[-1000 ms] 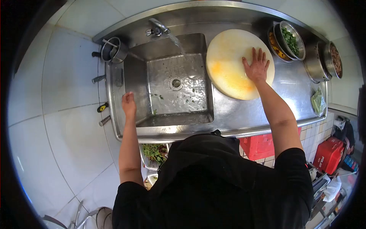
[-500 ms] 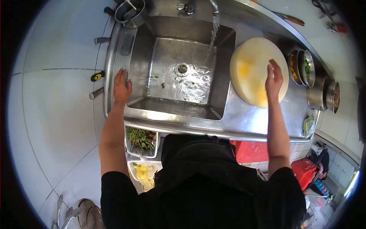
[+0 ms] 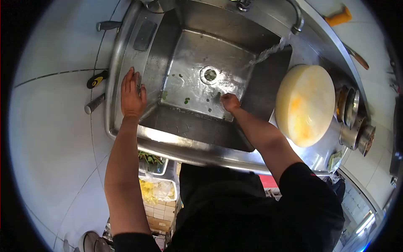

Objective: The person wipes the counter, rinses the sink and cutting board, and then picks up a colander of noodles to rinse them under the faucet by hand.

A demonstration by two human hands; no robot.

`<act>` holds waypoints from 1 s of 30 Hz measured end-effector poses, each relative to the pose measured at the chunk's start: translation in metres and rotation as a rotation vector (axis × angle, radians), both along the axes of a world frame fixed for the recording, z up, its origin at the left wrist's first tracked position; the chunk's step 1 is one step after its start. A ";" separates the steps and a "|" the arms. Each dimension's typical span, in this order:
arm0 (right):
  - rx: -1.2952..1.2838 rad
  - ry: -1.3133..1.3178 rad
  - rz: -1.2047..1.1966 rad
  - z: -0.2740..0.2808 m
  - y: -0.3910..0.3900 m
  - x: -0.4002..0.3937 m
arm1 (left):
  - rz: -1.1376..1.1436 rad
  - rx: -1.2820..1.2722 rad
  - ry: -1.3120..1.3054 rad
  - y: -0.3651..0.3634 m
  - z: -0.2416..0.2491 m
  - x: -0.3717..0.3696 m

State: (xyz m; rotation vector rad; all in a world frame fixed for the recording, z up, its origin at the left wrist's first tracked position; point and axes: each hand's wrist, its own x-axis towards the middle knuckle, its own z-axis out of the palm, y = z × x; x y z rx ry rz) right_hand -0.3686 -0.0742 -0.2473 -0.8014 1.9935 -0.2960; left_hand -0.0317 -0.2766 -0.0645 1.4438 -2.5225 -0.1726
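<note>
Inside the stainless steel sink [image 3: 197,134], my right hand [image 3: 230,102] reaches low over the basin floor, fingers curled in. Whatever they hold, if anything, is hidden. Small green leaf scraps [image 3: 187,101] lie on the wet floor to its left. Just beyond the hand is the round drain [image 3: 209,75], with bits of green in its strainer. My left hand [image 3: 132,94] lies flat on the sink's left ledge, fingers stretched out and holding nothing. Water runs from the faucet [image 3: 298,23] into the basin's far right corner.
A thick round cutting board [image 3: 305,107], stained yellow, rests on the counter right of the sink. Metal containers [image 3: 352,132] stand behind it. Knife handles [image 3: 96,103] stick out along the left edge. Below the counter are tubs with greens [image 3: 150,158] and yellow pieces [image 3: 151,191].
My right hand has gone from above the cutting board down into the sink, its fingers curling. The left hand stays on the ledge. The camera view has shifted and tilted.
</note>
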 end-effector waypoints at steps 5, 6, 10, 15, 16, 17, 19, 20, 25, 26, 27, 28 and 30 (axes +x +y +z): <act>0.152 0.006 0.014 -0.038 -0.006 0.007 | 0.039 0.041 -0.040 0.001 0.000 0.000; 0.183 0.032 0.006 -0.040 -0.005 0.008 | 0.044 0.048 -0.041 0.001 0.000 0.000; 0.164 0.318 -0.164 -0.047 0.006 0.025 | 0.049 0.036 -0.063 0.001 0.000 -0.001; 0.201 0.293 -0.456 -0.053 -0.008 0.037 | 0.057 0.019 -0.063 0.000 0.001 -0.002; 0.178 0.344 -0.445 -0.061 -0.011 0.036 | 0.063 0.036 -0.049 0.000 0.002 -0.002; 0.155 0.395 -0.434 -0.071 -0.012 0.035 | 0.068 0.053 -0.035 0.000 0.002 -0.003; 0.113 0.420 -0.367 -0.088 -0.024 0.029 | 0.065 0.042 -0.029 0.000 0.003 -0.003; 0.074 0.445 -0.304 -0.094 -0.027 0.027 | 0.056 0.032 -0.024 0.000 0.003 -0.003; -0.137 0.261 -0.247 -0.156 -0.021 0.006 | 0.053 0.023 -0.021 0.000 0.002 -0.003; -0.284 -0.329 -0.719 -0.149 -0.027 0.003 | 0.056 0.020 -0.020 0.000 0.002 -0.003; -0.409 -0.946 -1.164 -0.141 -0.033 0.001 | 0.065 0.020 -0.021 0.000 0.002 -0.002; -0.300 -0.435 -0.817 -0.124 -0.045 0.011 | 0.061 0.025 -0.003 0.000 0.002 -0.002; -0.399 -0.484 -0.872 -0.144 -0.052 0.009 | 0.066 0.032 0.013 0.000 0.002 -0.001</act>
